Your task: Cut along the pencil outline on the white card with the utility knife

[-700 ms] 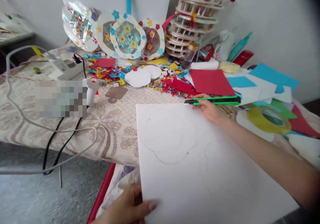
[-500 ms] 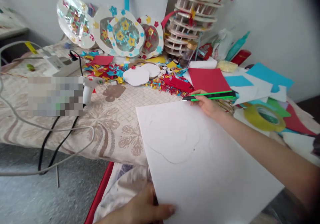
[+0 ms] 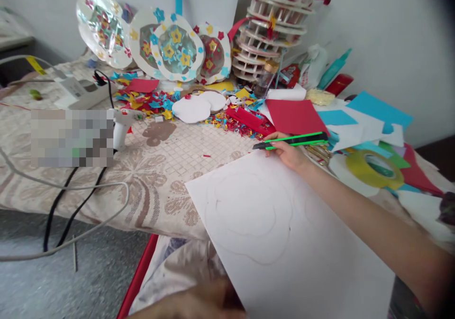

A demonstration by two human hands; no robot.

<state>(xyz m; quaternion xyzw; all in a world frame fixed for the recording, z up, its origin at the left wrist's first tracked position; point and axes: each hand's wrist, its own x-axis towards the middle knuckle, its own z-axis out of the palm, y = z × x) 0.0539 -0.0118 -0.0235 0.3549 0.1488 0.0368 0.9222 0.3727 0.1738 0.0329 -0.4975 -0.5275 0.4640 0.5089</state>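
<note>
Right hand (image 3: 288, 154) grips green cutter (image 3: 291, 141) at white sheet (image 3: 284, 243) far edge; pencilled outline uncut. Left hand (image 3: 199, 305) blurred, probably pinching sheet's near edge.

I see a pale wall (image 3: 373, 20) at 1 o'clock, grey floor (image 3: 53, 281) at 8 o'clock, and a table with beige patterned cloth (image 3: 152, 167) between them.

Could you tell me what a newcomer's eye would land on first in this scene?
Probably the big white sheet with a pencilled flower outline, front and centre, with the left hand at its near edge. Next, the green utility knife in the right hand at its far corner, then the flower-decorated discs leaning against the back wall.
</note>
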